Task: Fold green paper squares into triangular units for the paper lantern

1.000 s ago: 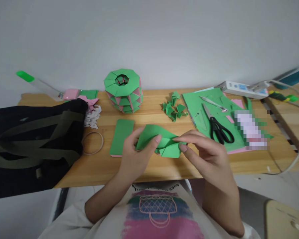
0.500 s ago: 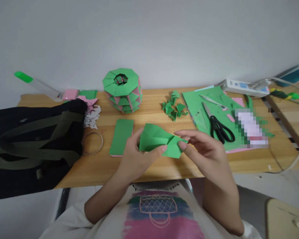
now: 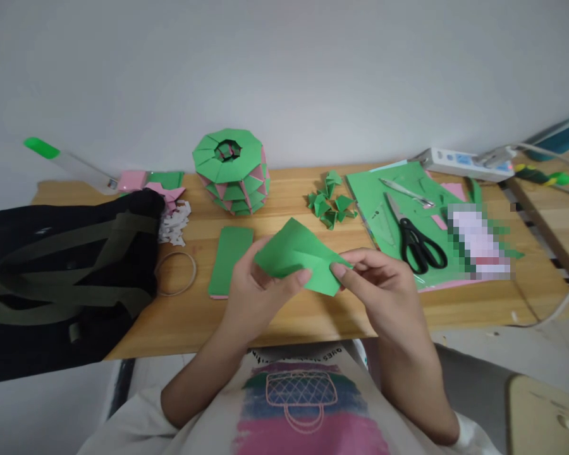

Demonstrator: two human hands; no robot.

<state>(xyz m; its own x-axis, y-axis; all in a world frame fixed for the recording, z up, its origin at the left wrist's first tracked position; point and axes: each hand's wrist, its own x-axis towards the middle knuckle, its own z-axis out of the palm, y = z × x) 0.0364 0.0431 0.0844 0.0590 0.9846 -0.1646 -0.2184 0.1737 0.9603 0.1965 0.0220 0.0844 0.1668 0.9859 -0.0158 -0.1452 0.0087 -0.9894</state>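
A creased sheet of green paper is held above the front of the wooden table, tilted toward me. My left hand grips its left side, thumb on top and fingers underneath. At the right corner my right hand pinches the paper between thumb and fingers. Just left of my left hand lies a stack of green paper strips with pink showing at its lower edge. Beyond the paper sit several small folded green pieces. A round green and pink folded-paper model stands near the wall.
At left, a black bag covers the table end beside a ring and white paper pieces. On the right, black-handled scissors and a pen-like tool lie on green sheets. A power strip sits behind.
The green paper has turned from a bent, partly folded shape to a flatter, diamond-like one. My right hand has shifted slightly left, its thumb now pressing on the paper's right corner.
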